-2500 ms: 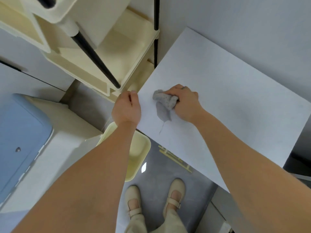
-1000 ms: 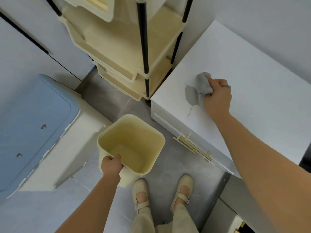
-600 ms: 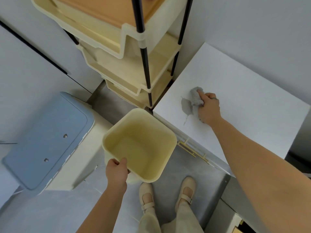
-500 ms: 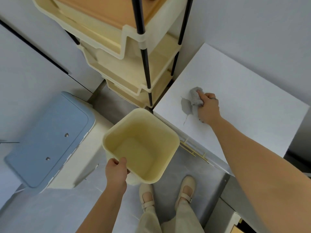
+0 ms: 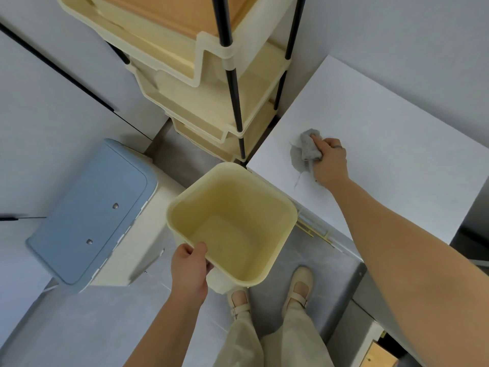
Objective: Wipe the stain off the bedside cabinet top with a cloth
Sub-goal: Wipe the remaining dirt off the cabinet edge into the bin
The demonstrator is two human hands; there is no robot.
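The white bedside cabinet top (image 5: 391,144) fills the right side of the view. My right hand (image 5: 329,162) holds a bunched grey cloth (image 5: 309,148) against it near the left front corner. A grey patch (image 5: 294,157) with a thin trail toward the front edge lies under and left of the cloth; stain or shadow, I cannot tell. My left hand (image 5: 189,268) grips the near rim of a pale yellow bin (image 5: 275,250), held up beside the cabinet's front left corner. The bin looks empty inside.
A cream tiered rack with black poles (image 5: 232,83) stands just left of the cabinet. A blue-lidded white box (image 5: 87,210) sits on the grey floor at the left. A gold drawer handle (image 5: 315,233) shows below the cabinet's front edge. My feet (image 5: 270,292) stand on the floor.
My left hand left the cabinet edge, took the yellow bin by its rim and lifted it beside the cabinet corner. My right hand stays on the cloth at the grey patch.
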